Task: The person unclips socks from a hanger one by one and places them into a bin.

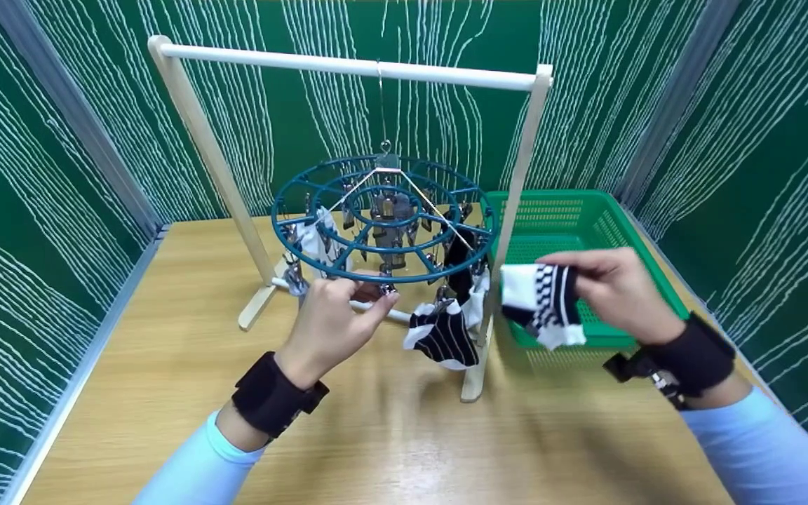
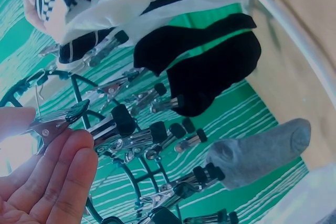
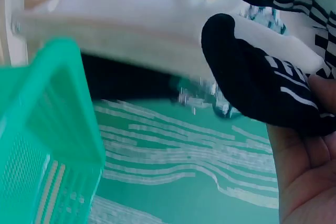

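Note:
My left hand (image 1: pixel 330 326) pinches a metal clip (image 2: pixel 56 120) at the near rim of the round blue drying hanger (image 1: pixel 337 272). In the left wrist view this clip has no sock in it. My right hand (image 1: pixel 618 291) grips a black-and-white checkered sock (image 1: pixel 543 300) by its edge, to the right of the hanger and in front of the stand's right post. The sock's black part (image 3: pixel 236 77) faces the right wrist camera. A black striped sock with white ends (image 1: pixel 444 335) hangs from the hanger between my hands.
Black socks (image 2: pixel 215 72), a grey sock (image 2: pixel 262 150) and white socks (image 1: pixel 314 238) hang from other clips. A wooden stand with a white crossbar (image 1: pixel 292 62) carries the hanger. Behind the right post sits a green basket (image 1: pixel 639 245) on the wooden table (image 1: pixel 165 393).

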Demonstrator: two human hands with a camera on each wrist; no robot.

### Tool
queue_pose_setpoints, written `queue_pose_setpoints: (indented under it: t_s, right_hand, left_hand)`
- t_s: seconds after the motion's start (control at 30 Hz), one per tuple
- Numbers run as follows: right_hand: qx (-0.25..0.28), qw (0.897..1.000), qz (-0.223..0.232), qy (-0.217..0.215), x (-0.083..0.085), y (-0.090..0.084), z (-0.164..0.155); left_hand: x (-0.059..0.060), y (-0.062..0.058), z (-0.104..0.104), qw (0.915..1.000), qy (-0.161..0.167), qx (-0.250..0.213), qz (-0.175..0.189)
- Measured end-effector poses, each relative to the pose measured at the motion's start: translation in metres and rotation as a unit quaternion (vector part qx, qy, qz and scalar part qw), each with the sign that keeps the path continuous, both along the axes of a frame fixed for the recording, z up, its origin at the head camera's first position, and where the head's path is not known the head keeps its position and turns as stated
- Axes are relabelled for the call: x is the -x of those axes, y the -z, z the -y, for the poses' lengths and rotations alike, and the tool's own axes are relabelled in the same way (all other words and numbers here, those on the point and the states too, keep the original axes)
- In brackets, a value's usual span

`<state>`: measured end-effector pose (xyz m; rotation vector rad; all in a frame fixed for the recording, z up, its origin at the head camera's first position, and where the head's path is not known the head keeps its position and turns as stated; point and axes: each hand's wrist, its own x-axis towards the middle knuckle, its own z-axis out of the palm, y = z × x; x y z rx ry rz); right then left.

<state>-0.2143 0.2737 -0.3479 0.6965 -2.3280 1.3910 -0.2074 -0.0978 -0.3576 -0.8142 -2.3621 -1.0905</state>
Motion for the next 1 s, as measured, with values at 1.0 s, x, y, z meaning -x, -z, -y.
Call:
queue_pose_setpoints:
  t_s: [1.0]
  right_hand:
    - [-0.264,0.946,0.094,0.165,0.122,0.005,-0.055]
  left_hand:
    - [0.000,0.000,0.006,0.9997,0.001,-0.010,0.023]
